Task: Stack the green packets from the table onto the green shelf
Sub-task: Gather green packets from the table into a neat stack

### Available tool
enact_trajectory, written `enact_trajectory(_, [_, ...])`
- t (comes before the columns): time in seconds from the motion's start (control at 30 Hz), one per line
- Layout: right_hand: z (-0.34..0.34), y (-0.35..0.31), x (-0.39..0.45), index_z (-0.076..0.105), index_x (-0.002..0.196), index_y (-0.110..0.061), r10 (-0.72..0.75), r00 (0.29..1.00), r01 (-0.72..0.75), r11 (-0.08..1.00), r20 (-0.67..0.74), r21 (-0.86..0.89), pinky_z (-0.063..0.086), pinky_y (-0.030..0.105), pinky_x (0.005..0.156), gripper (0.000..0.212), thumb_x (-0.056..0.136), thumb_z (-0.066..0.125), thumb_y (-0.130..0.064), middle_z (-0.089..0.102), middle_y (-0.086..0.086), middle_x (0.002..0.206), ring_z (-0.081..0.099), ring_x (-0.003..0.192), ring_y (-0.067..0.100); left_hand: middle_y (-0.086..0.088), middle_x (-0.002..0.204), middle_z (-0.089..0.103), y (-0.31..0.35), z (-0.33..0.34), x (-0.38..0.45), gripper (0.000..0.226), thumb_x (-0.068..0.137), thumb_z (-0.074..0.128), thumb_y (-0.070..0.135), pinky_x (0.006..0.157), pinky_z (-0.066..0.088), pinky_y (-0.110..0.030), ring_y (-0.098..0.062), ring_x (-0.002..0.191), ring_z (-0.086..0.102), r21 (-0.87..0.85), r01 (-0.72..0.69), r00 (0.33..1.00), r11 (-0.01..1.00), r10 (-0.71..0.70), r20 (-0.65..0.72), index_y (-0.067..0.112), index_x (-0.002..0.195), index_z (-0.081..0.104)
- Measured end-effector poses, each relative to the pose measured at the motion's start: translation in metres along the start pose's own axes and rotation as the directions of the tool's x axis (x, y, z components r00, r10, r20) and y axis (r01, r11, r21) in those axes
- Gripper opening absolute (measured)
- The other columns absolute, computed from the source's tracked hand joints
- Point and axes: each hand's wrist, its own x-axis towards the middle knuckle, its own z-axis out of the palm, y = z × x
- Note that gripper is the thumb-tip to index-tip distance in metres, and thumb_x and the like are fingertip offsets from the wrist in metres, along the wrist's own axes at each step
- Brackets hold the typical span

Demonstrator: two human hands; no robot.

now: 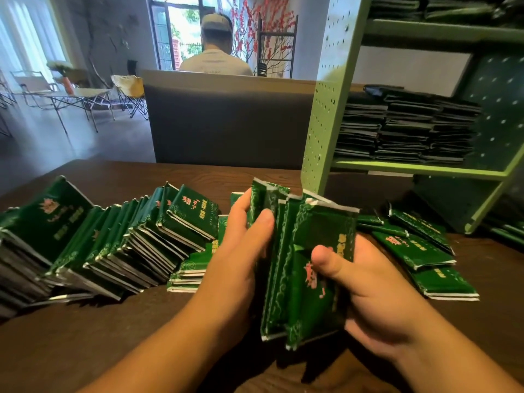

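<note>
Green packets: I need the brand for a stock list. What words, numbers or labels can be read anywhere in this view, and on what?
Held bundle of green packets: pink and yellow characters, too blurred to read.
Leaning row of packets: the same print, too blurred to read.
Green shelf: no text visible.

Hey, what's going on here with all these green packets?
A person is shelving packets. Both hands, left hand and right hand, grip a bundle of green packets held on edge above the table. A long leaning row lies on the left, and loose packets lie on the right. The green shelf already holds stacks. Another person sits behind, facing away.
</note>
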Motion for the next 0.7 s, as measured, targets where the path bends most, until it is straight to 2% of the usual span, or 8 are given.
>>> enact_trajectory(0.07, [-0.001, -0.003, 0.002, 0.078, 0.104, -0.012, 0.015, 0.999, -0.012, 0.995, -0.029, 0.098, 0.062, 0.048, 0.073, 0.06, 0.05, 0.098, -0.027, 0.073, 0.023, 0.114, 0.074, 0.099, 0.036, -0.002, 0.1, 0.078, 0.0, 0.009, 0.001, 0.031, 0.108, 0.041, 0.028, 0.085, 0.058, -0.036, -0.017, 0.1, 0.074, 0.045, 0.08, 0.997, 0.996, -0.081, 0.02, 0.017, 0.123, 0.066])
enact_trajectory(0.13, [-0.001, -0.007, 0.003, 0.08, 0.098, -0.01, 0.009, 0.996, 0.003, 0.99, -0.086, 0.141, 0.062, 0.049, 0.069, 0.045, 0.056, 0.092, -0.023, 0.074, 0.024, 0.11, 0.075, 0.094, 0.036, -0.007, 0.106, 0.078, 0.002, 0.024, -0.004, 0.029, 0.095, 0.055, 0.043, 0.092, 0.056, -0.052, -0.03, 0.103, 0.074, -0.085, 0.253, 0.965, 0.964, -0.258, -0.042, 0.031, 0.113, 0.075])
enact_trajectory(0.2, [-0.003, -0.009, 0.005, 0.082, 0.088, -0.01, 0.02, 0.986, 0.004, 0.99, -0.165, 0.142, 0.063, 0.049, 0.066, 0.023, 0.07, 0.073, -0.02, 0.076, 0.023, 0.103, 0.077, 0.088, 0.034, -0.016, 0.109, 0.077, -0.002, 0.02, -0.013, 0.041, 0.09, 0.059, 0.046, 0.097, 0.053, -0.061, -0.038, 0.103, 0.073, -0.137, 0.287, 0.956, 0.948, -0.293, -0.021, 0.019, 0.116, 0.075])
enact_trajectory(0.3, [-0.008, -0.008, 0.008, 0.077, 0.105, -0.004, 0.045, 0.965, -0.014, 0.992, -0.26, 0.123, 0.062, 0.055, 0.075, 0.034, 0.075, 0.066, -0.015, 0.076, 0.022, 0.105, 0.076, 0.092, 0.035, -0.022, 0.117, 0.073, -0.005, 0.018, -0.008, 0.049, 0.095, 0.055, 0.047, 0.102, 0.049, -0.062, -0.042, 0.11, 0.07, -0.18, 0.338, 0.938, 0.924, -0.346, -0.011, 0.01, 0.121, 0.072])
enact_trajectory(0.4, [-0.009, -0.005, 0.01, 0.068, 0.121, -0.004, 0.055, 0.94, -0.027, 0.996, -0.336, 0.088, 0.053, 0.063, 0.096, 0.045, 0.077, 0.069, -0.014, 0.074, 0.024, 0.112, 0.072, 0.105, 0.04, -0.021, 0.118, 0.073, -0.001, 0.019, -0.008, 0.048, 0.09, 0.059, 0.041, 0.095, 0.056, -0.055, -0.04, 0.109, 0.07, -0.201, 0.294, 0.953, 0.934, -0.301, -0.006, 0.009, 0.125, 0.069])
enact_trajectory(0.47, [-0.009, -0.003, 0.01, 0.069, 0.119, -0.004, 0.033, 0.925, -0.017, 0.999, -0.379, 0.046, 0.053, 0.061, 0.096, 0.044, 0.076, 0.071, -0.014, 0.075, 0.023, 0.109, 0.073, 0.102, 0.039, -0.022, 0.113, 0.074, 0.001, 0.019, -0.011, 0.048, 0.084, 0.064, 0.03, 0.083, 0.061, -0.049, -0.039, 0.101, 0.073, -0.204, 0.258, 0.966, 0.944, -0.254, 0.046, 0.005, 0.125, 0.066])
enact_trajectory(0.57, [-0.007, -0.003, 0.01, 0.071, 0.113, -0.004, -0.028, 0.908, 0.019, 0.999, -0.419, -0.026, 0.056, 0.057, 0.092, 0.042, 0.073, 0.072, -0.014, 0.076, 0.02, 0.103, 0.075, 0.096, 0.036, -0.02, 0.093, 0.076, -0.001, 0.018, -0.011, 0.043, 0.074, 0.065, 0.01, 0.059, 0.061, -0.038, -0.03, 0.075, 0.075, -0.178, 0.204, 0.979, 0.963, -0.199, 0.044, 0.0, 0.115, 0.066])
enact_trajectory(0.7, [-0.008, -0.003, 0.009, 0.071, 0.114, -0.005, -0.027, 0.897, 0.022, 1.0, -0.44, -0.016, 0.055, 0.059, 0.093, 0.044, 0.072, 0.072, -0.016, 0.076, 0.02, 0.105, 0.075, 0.097, 0.037, -0.016, 0.079, 0.074, 0.003, 0.02, -0.013, 0.033, 0.069, 0.064, 0.008, 0.051, 0.058, -0.033, -0.026, 0.063, 0.072, -0.176, 0.185, 0.983, 0.967, -0.183, 0.03, 0.002, 0.102, 0.066])
